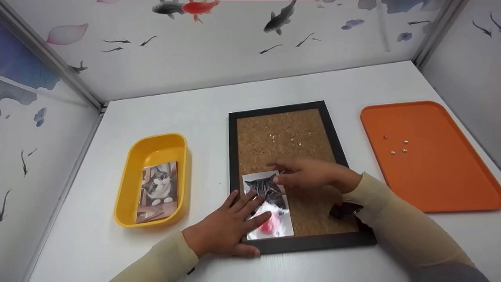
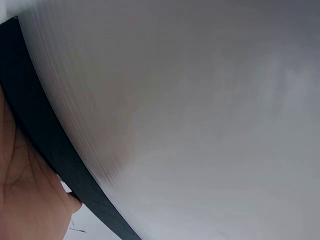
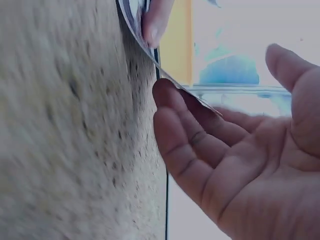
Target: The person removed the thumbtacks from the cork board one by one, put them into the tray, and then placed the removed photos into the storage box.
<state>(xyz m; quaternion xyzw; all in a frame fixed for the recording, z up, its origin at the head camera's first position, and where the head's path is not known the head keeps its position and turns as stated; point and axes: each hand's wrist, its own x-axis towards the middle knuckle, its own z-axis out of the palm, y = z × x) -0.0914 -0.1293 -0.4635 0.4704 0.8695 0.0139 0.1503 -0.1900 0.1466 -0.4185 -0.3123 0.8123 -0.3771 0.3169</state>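
A glossy photo print of a grey tabby cat (image 1: 270,190) lies on the lower left of a black-framed cork board (image 1: 282,156). My left hand (image 1: 231,225) rests with fingers spread over the photo's left side, its thumb along the bottom of the frame. In the left wrist view, the left palm (image 2: 30,185) is against the dark frame edge (image 2: 65,150). At the photo's upper right corner is my right hand (image 1: 309,172). The right wrist view shows the photo edge bent up against the fingers of that hand (image 3: 235,160), with the thumb held apart.
To the left stands a yellow bin (image 1: 121,196) holding photos, a cat photo (image 1: 159,188) on top. An orange tray (image 1: 442,168) on the right carries several small gold-coloured pieces (image 1: 404,150). Pale bits (image 1: 273,137) show on the upper cork. Printed wall panels (image 1: 219,51) border the white table (image 1: 176,113).
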